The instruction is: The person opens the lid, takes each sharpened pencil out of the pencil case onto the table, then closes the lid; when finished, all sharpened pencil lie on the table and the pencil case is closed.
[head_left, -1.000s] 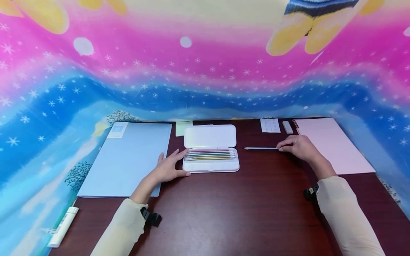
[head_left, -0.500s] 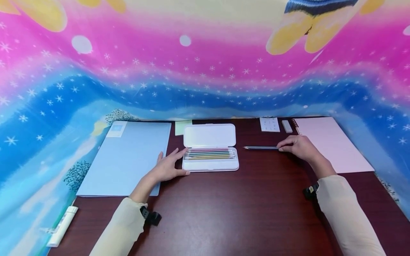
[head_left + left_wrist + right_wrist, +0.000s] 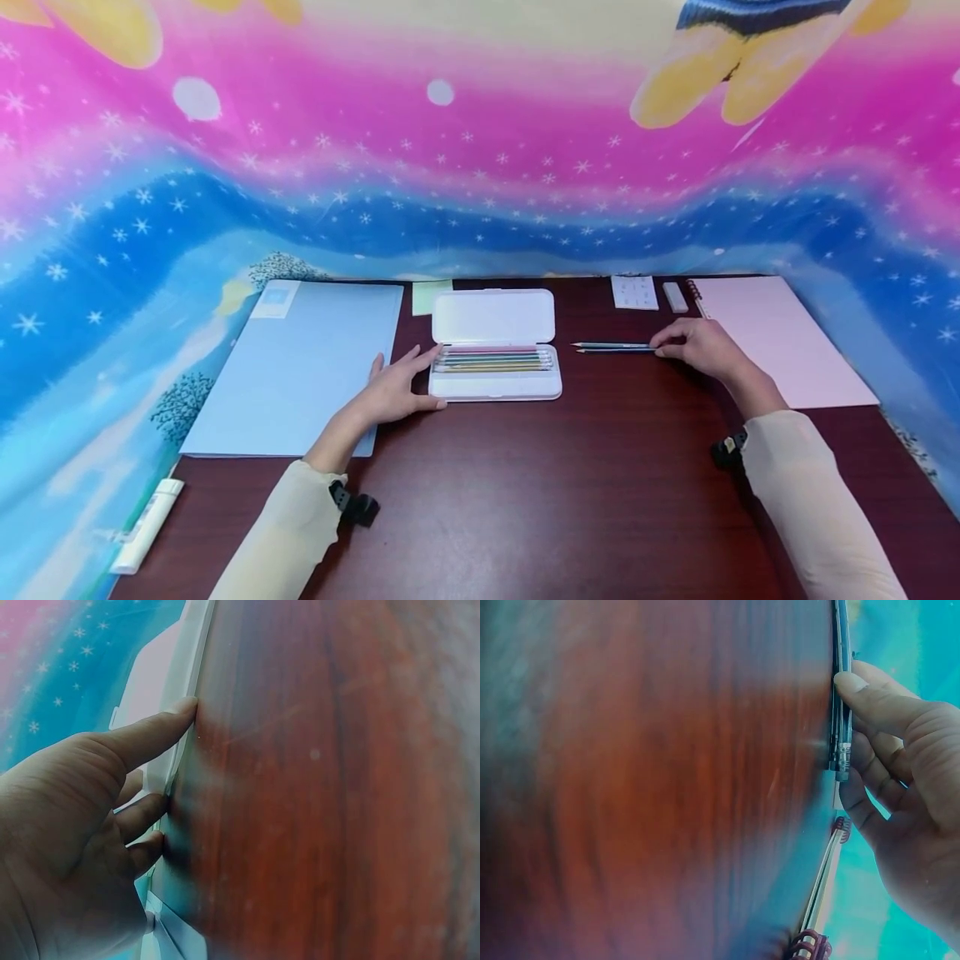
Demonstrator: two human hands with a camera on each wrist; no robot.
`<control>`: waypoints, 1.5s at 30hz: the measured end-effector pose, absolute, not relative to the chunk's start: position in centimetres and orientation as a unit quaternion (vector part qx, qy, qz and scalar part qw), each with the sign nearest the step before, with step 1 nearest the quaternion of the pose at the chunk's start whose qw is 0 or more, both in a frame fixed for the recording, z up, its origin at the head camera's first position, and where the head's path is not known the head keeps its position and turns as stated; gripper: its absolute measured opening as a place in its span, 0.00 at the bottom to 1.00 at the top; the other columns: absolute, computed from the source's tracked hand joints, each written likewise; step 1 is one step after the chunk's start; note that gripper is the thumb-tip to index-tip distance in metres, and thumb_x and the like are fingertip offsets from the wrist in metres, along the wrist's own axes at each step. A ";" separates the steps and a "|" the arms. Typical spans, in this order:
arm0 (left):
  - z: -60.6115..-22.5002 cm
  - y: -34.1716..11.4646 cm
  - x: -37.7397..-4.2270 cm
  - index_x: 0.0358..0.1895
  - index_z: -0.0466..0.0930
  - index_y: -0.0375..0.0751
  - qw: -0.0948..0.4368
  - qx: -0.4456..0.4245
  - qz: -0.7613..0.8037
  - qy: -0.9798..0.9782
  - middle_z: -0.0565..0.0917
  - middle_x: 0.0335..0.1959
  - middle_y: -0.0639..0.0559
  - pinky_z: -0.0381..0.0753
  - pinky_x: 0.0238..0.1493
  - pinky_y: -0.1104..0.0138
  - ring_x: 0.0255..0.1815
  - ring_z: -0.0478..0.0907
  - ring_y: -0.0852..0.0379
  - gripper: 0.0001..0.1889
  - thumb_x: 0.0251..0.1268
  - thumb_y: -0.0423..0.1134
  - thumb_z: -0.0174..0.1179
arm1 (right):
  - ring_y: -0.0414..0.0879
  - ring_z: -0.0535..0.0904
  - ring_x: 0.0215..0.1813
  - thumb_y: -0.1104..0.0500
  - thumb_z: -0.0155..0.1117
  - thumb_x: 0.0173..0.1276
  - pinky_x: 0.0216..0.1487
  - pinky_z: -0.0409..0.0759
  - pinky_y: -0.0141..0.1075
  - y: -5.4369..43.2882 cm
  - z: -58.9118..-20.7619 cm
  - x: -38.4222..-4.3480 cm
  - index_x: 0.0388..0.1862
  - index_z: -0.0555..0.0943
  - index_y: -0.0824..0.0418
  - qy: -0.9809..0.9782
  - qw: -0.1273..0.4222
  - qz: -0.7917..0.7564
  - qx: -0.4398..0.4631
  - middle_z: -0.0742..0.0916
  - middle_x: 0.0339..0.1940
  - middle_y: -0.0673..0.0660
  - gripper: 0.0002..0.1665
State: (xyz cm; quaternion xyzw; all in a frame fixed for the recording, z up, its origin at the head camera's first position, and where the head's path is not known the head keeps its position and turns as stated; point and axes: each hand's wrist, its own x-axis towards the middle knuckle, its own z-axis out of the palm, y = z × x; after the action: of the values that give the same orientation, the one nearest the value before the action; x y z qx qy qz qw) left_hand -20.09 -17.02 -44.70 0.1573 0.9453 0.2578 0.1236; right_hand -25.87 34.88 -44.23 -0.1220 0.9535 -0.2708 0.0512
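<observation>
A white pencil case (image 3: pixel 495 387) lies with its lid (image 3: pixel 492 317) raised, several pencils (image 3: pixel 495 362) side by side in its tray. My left hand (image 3: pixel 393 392) touches the case's left end, fingers spread and thumb at the front corner; in the left wrist view the thumb (image 3: pixel 154 739) lies along the case's edge. To the right, my right hand (image 3: pixel 701 343) pinches two dark pencils (image 3: pixel 611 346) between thumb and fingers. Their tips point left towards the case, slightly apart. In the right wrist view the pencils' rear ends (image 3: pixel 842 754) show beside the thumb.
A light blue folder (image 3: pixel 300 375) lies at left, a pink spiral notebook (image 3: pixel 787 350) at right. Behind are a green paper (image 3: pixel 431 297), a white card (image 3: pixel 633 292) and an eraser (image 3: pixel 674 297). A white tube-like object (image 3: pixel 148 527) lies at the left edge.
The two pencils in my right hand now show as separate, their tips fanned slightly apart, where one line showed before. Both hands have stayed in place.
</observation>
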 end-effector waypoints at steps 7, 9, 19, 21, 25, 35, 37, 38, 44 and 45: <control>-44.5 -17.0 -20.3 0.82 0.53 0.53 0.121 0.157 0.251 0.947 0.66 0.78 0.41 0.30 0.79 0.34 0.84 0.52 0.42 0.50 0.59 0.55 0.72 | 0.65 0.77 0.65 0.59 0.70 0.69 0.66 0.72 0.62 33.6 -43.0 -25.8 0.44 0.91 0.53 0.955 0.033 -0.262 -0.137 0.89 0.53 0.63 0.07; -44.5 -17.0 -20.3 0.82 0.53 0.53 0.121 0.157 0.250 0.948 0.66 0.78 0.41 0.30 0.79 0.34 0.84 0.52 0.42 0.50 0.59 0.56 0.72 | 0.63 0.78 0.64 0.56 0.69 0.70 0.64 0.74 0.61 32.6 -42.7 -25.7 0.46 0.90 0.54 0.952 0.026 -0.270 -0.145 0.89 0.54 0.62 0.09; -44.4 -16.7 -20.5 0.82 0.53 0.54 0.120 0.156 0.250 0.948 0.66 0.78 0.41 0.30 0.79 0.34 0.84 0.52 0.42 0.50 0.59 0.56 0.72 | 0.45 0.84 0.47 0.52 0.72 0.68 0.52 0.79 0.41 23.4 -42.3 -25.8 0.52 0.89 0.50 0.921 0.080 -0.346 -0.160 0.92 0.44 0.49 0.15; -44.4 -16.6 -20.6 0.82 0.53 0.55 0.118 0.155 0.250 0.948 0.66 0.78 0.41 0.30 0.79 0.35 0.84 0.53 0.43 0.50 0.59 0.56 0.72 | 0.45 0.84 0.44 0.53 0.72 0.68 0.48 0.80 0.41 21.6 -42.1 -25.7 0.51 0.90 0.49 0.924 0.086 -0.325 -0.180 0.92 0.45 0.49 0.13; -44.5 -16.4 -20.5 0.82 0.54 0.55 0.117 0.155 0.249 0.949 0.67 0.78 0.42 0.30 0.79 0.35 0.84 0.53 0.43 0.50 0.59 0.56 0.72 | 0.44 0.85 0.43 0.56 0.70 0.69 0.47 0.83 0.44 19.0 -41.7 -25.4 0.48 0.91 0.48 0.944 0.073 -0.225 -0.231 0.92 0.46 0.49 0.10; -44.7 -16.7 -20.2 0.82 0.54 0.55 0.117 0.153 0.252 0.948 0.67 0.78 0.42 0.31 0.79 0.34 0.84 0.53 0.43 0.50 0.58 0.56 0.72 | 0.40 0.80 0.35 0.55 0.70 0.68 0.35 0.78 0.36 15.0 -41.4 -25.4 0.43 0.91 0.47 0.947 0.072 -0.069 -0.307 0.91 0.42 0.46 0.07; -44.7 -16.9 -20.2 0.82 0.55 0.55 0.113 0.152 0.249 0.950 0.66 0.78 0.43 0.31 0.79 0.34 0.84 0.53 0.43 0.50 0.58 0.56 0.72 | 0.41 0.78 0.32 0.55 0.70 0.68 0.32 0.76 0.35 14.5 -41.4 -25.5 0.41 0.91 0.48 0.945 0.071 -0.055 -0.316 0.91 0.40 0.47 0.06; -44.7 -17.0 -20.1 0.82 0.55 0.55 0.112 0.151 0.249 0.950 0.66 0.78 0.43 0.31 0.79 0.34 0.84 0.53 0.43 0.50 0.58 0.56 0.72 | 0.41 0.78 0.32 0.55 0.70 0.68 0.32 0.75 0.35 14.3 -41.4 -25.6 0.41 0.91 0.48 0.944 0.070 -0.051 -0.319 0.91 0.39 0.47 0.06; -44.8 -17.2 -20.0 0.82 0.54 0.56 0.118 0.154 0.252 0.948 0.66 0.78 0.43 0.30 0.79 0.34 0.84 0.53 0.44 0.50 0.59 0.57 0.72 | 0.41 0.86 0.43 0.52 0.71 0.69 0.42 0.84 0.39 15.2 -41.8 -25.6 0.44 0.92 0.45 0.944 0.068 -0.097 -0.309 0.92 0.44 0.45 0.07; -44.8 -17.2 -20.0 0.82 0.53 0.57 0.119 0.154 0.254 0.947 0.66 0.79 0.43 0.30 0.79 0.34 0.84 0.53 0.44 0.50 0.59 0.57 0.72 | 0.42 0.86 0.46 0.52 0.71 0.69 0.45 0.85 0.40 15.5 -41.9 -25.7 0.44 0.92 0.45 0.943 0.067 -0.113 -0.305 0.92 0.45 0.45 0.08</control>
State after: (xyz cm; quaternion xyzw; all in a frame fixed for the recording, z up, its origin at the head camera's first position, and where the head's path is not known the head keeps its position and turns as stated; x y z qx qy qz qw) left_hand -20.02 -17.15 -44.81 0.1544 0.9475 0.2537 0.1186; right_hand -25.68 15.50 -41.85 -0.3048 0.9432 -0.1133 0.0673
